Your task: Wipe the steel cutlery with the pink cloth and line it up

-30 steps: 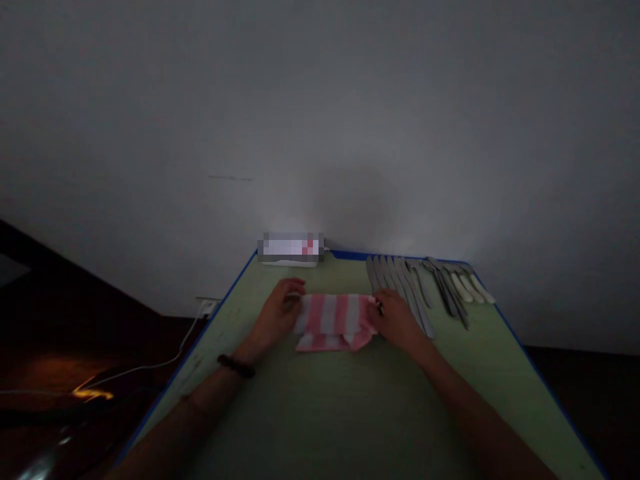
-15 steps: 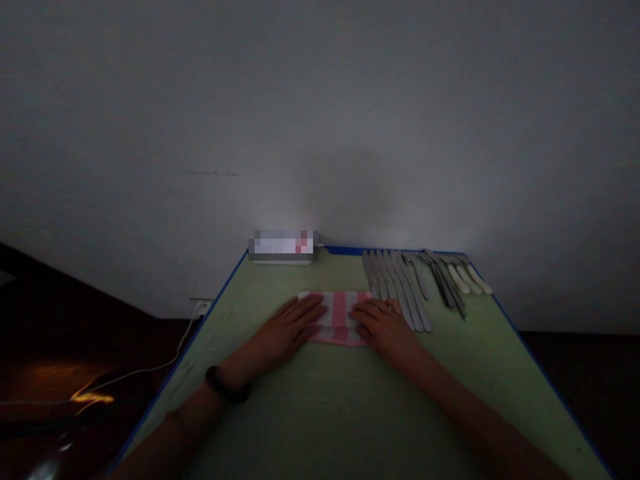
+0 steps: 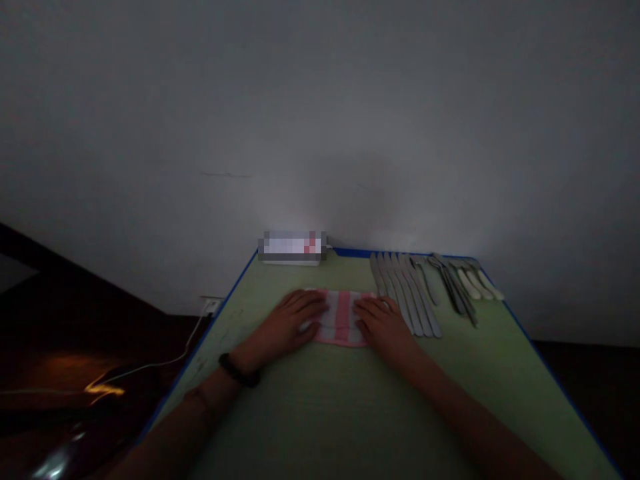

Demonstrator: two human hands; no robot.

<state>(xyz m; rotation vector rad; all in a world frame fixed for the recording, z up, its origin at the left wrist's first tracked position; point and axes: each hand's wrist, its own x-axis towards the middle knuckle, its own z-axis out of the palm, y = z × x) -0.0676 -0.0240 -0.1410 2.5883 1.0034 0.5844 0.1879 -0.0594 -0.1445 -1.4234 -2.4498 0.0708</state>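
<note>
A folded pink-and-white striped cloth (image 3: 343, 316) lies flat on the pale green table (image 3: 320, 407). My left hand (image 3: 295, 321) rests on its left end, fingers stretched out and flat, with a dark bracelet at the wrist. On the right end lies my right hand (image 3: 383, 327), palm down, its fingers also extended over the cloth. Both hands press on the cloth without gripping it, and they cover its two ends. Just beyond my right hand is a row of several metal table knives (image 3: 407, 293).
Right of the knives lie more metal cutlery (image 3: 453, 287) and several white-handled pieces (image 3: 473, 283). A white box (image 3: 293, 257), partly blurred out, stands at the back left against the wall (image 3: 320, 133). A white cable (image 3: 185, 350) hangs beside the table's left edge.
The whole view has shifted slightly, so everything appears a little further right. My left thumb now sits further apart from its fingers. The cloth remains under both hands.
</note>
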